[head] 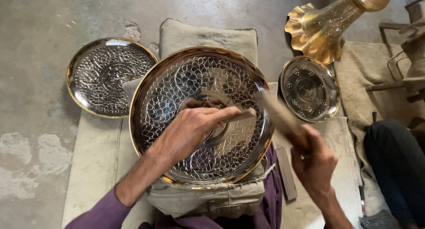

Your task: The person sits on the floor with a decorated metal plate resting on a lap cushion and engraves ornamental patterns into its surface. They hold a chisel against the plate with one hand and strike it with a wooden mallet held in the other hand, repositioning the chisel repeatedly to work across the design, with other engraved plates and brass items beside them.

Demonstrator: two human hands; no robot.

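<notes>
A thin punch (241, 114) is pinched in the left hand (190, 131), tip set on the large engraved brass plate (199, 116) resting on a cloth pad over the lap. A blurred wooden mallet (279, 116) is clasped in the right hand (314, 160), just right of the punch. Risk: a glancing blow could be landed on the left fingers (226, 115), or the punch skidded, scarring the pattern.

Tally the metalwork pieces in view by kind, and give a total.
Round engraved metal plates with gold rims: 3, a large one under the hands, a medium one at left, a small one at right.
Golden brass fluted vase-like piece lying on its side: 1.
Total: 4
</notes>
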